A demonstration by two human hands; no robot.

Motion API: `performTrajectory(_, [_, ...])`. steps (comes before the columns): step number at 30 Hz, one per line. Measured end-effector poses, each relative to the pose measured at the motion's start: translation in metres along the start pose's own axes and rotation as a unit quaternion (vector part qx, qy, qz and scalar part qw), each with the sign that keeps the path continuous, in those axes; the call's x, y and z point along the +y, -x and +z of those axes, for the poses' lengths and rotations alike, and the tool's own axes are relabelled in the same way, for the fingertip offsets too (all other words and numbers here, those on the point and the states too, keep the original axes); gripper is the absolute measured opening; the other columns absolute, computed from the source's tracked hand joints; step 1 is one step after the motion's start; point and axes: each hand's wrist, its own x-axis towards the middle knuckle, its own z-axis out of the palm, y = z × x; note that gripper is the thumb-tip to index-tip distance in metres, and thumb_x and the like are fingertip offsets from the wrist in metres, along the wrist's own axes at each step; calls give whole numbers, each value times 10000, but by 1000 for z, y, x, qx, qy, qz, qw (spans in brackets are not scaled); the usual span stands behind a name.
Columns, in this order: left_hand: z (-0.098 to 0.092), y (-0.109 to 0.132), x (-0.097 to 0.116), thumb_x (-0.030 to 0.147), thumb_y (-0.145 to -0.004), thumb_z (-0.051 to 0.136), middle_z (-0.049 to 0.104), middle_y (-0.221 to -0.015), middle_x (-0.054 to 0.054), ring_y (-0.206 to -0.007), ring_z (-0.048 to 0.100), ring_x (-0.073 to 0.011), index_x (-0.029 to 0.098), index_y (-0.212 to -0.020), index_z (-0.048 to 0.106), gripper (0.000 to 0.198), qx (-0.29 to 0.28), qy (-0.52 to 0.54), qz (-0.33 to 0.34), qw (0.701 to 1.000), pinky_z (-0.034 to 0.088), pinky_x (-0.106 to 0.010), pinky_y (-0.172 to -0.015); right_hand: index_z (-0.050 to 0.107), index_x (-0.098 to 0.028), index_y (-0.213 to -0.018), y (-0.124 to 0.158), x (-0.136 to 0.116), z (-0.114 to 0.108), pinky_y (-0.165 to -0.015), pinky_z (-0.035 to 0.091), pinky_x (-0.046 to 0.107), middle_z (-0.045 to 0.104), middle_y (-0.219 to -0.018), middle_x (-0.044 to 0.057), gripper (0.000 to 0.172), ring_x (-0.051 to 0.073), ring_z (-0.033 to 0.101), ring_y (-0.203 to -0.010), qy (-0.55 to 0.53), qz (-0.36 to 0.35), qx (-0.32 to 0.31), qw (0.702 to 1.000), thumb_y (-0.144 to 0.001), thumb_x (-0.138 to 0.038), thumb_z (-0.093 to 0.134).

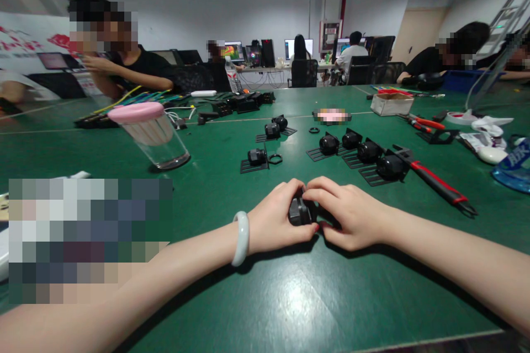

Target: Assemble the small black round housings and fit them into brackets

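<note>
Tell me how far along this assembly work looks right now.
Looks done: four black units sit on slotted plates right of centre, three similar units further back. In hand: left hand and right hand both grip one black part on the green table. Possibly left: two loose rings lie unused near the plates; whether more remains, I cannot tell.

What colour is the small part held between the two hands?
The part is black, clearest in the head view.
</note>
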Motion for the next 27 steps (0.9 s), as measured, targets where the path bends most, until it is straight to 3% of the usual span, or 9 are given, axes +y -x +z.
performTrajectory(13, [0,-1,2,318,-625,576,504,-805,-13,-726,481,-161,166,-908,456,343,-1,13,-7,1000,403,-274,-651,346,-186,-1038,1,5,7,-521,406,259,405,-1106,95,305,131,497,-666,58,-12,3,998,-753,-225,447])
performTrajectory(20, [-1,0,1,341,-618,587,505,-789,-10,-712,478,-160,167,-876,464,335,5,14,-4,1000,402,-276,-640,368,-160,-1027,-1,4,3,-583,434,273,443,-1064,104,304,173,517,-802,30,-19,-3,999,-748,-242,458])
performTrajectory(27, [-1,0,1,388,-639,577,506,-808,-17,-724,476,-163,166,-909,454,371,7,9,-4,1000,409,-284,-654,394,-137,-1022,-1,3,-1,-640,441,306,508,-974,98,291,187,520,-790,19,-15,-22,999,-773,-284,431])
